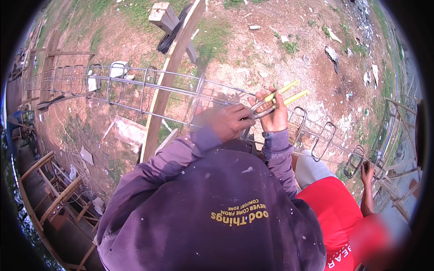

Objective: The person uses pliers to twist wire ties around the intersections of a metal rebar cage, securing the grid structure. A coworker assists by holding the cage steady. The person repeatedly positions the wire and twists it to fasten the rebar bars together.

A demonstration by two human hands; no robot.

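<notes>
A long steel rebar cage (pixel 199 94) with rectangular stirrups runs across in front of me from left to right. Over its middle, my right hand (pixel 274 113) is palm up and closed around pincers (pixel 294 97) with yellow handles and bare metal jaws. The handles point away to the far right. Beside the jaws, my left hand (pixel 229 123) has its fingers pinched together; what they hold, if anything, is hidden. The bars just under both hands are partly covered by my hands and sleeves.
A wooden beam (pixel 174 54) crosses under the cage, with a post (pixel 163 17) and black coiled wire (pixel 166 43) at its far end. At right, a person in a red shirt (pixel 327 207) has a hand (pixel 367 172) on the cage. Timber frames (pixel 61 198) stand lower left; debris litters the ground.
</notes>
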